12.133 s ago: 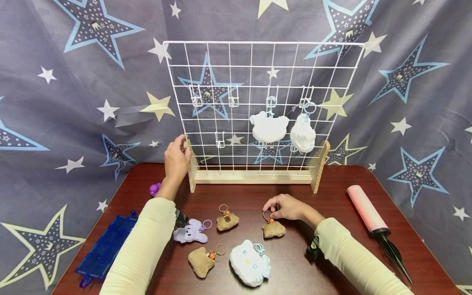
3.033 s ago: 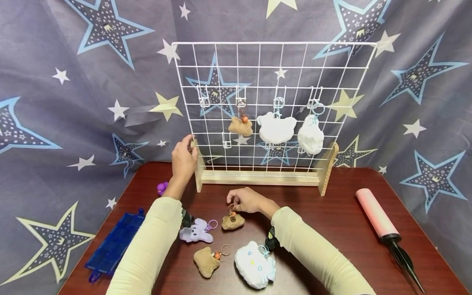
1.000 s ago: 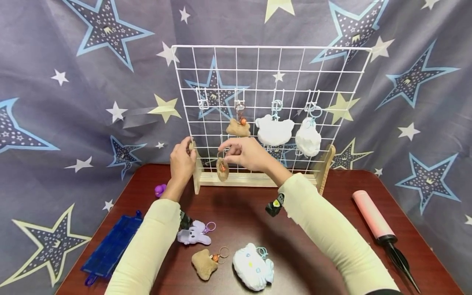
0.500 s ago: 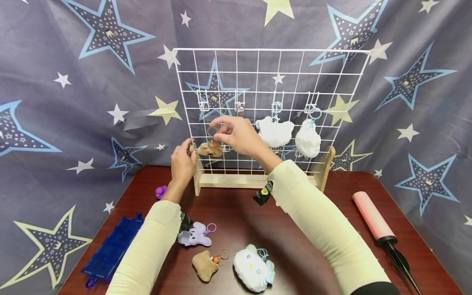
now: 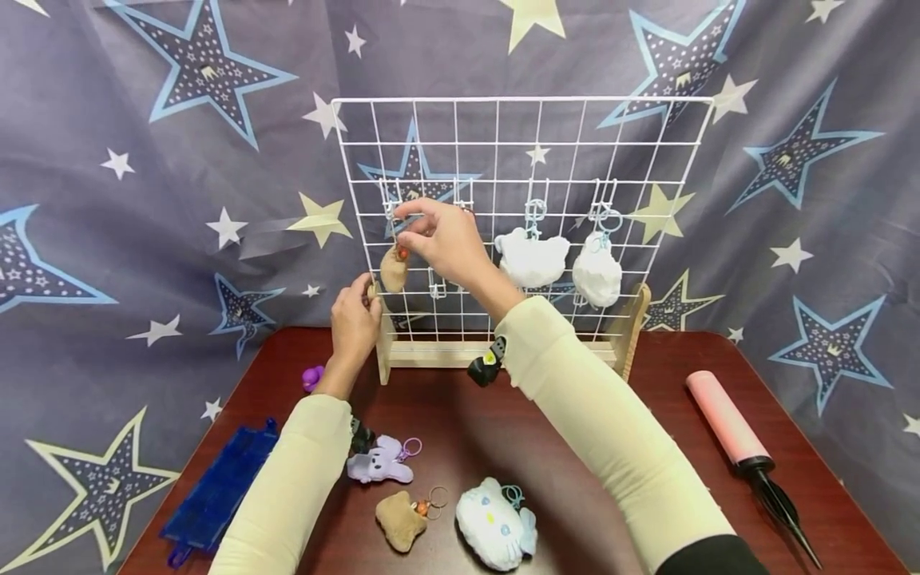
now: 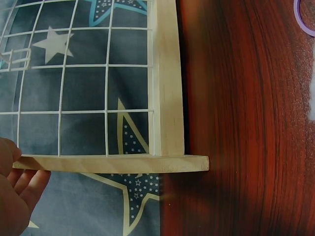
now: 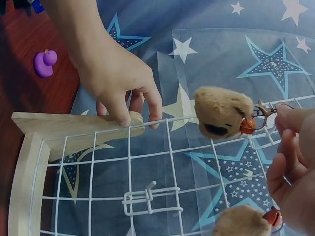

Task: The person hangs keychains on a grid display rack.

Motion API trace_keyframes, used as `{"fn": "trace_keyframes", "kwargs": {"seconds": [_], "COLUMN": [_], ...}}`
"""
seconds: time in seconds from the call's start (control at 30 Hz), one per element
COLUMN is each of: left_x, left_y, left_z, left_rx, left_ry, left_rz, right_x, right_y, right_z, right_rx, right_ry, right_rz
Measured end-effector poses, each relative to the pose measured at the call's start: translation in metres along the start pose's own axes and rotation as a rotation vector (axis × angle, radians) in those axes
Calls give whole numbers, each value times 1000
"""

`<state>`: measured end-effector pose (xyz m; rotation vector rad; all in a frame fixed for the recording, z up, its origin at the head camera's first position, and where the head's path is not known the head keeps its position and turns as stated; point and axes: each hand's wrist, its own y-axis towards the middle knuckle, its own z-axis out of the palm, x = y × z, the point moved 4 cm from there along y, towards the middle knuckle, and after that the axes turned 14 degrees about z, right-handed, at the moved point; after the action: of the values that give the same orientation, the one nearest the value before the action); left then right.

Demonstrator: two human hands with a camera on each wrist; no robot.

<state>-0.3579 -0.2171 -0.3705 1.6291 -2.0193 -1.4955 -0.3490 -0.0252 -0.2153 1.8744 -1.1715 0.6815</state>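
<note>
My left hand (image 5: 355, 323) grips the left wooden post (image 6: 118, 163) of a white wire grid rack (image 5: 431, 353). My right hand (image 5: 451, 243) pinches the metal ring of a brown plush keychain (image 5: 393, 270), its ring right at the upper left hook (image 5: 389, 206). The plush, with an orange bell (image 7: 248, 125), dangles below in front of the grid. Another brown plush keychain (image 7: 241, 222) hangs from the neighbouring hook; in the head view my right hand hides it. Two white plush keychains, one wide (image 5: 533, 257) and one narrow (image 5: 597, 271), hang farther right.
On the table lie a lilac bunny keychain (image 5: 378, 463), a brown plush keychain (image 5: 400, 521) and a white cat-face keychain (image 5: 493, 523). A blue plastic case (image 5: 219, 487) and purple duck (image 5: 312, 378) are left; a pink hand pump (image 5: 726, 423) is right. A lower hook (image 5: 437, 284) bears nothing.
A brown plush keychain went onto the second hook earlier. Since then my right hand has lifted another from the table up to the upper left hook. My left hand stays on the post.
</note>
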Motion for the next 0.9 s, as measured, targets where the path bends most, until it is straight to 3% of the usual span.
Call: {"fn": "trace_keyframes", "kwargs": {"seconds": [0.2, 0.43, 0.9], "left_x": [2, 2, 2], "left_y": [-2, -2, -3], "left_z": [1, 0, 0], "left_rx": [16, 7, 16], "left_ry": [-2, -6, 4], "left_rz": [-5, -8, -4], "right_x": [-1, 1, 4], "right_y": [3, 9, 10], "right_z": [5, 8, 14], "right_rx": [-9, -63, -94], "right_ry": [60, 30, 60], "right_rz": [-3, -36, 81]}}
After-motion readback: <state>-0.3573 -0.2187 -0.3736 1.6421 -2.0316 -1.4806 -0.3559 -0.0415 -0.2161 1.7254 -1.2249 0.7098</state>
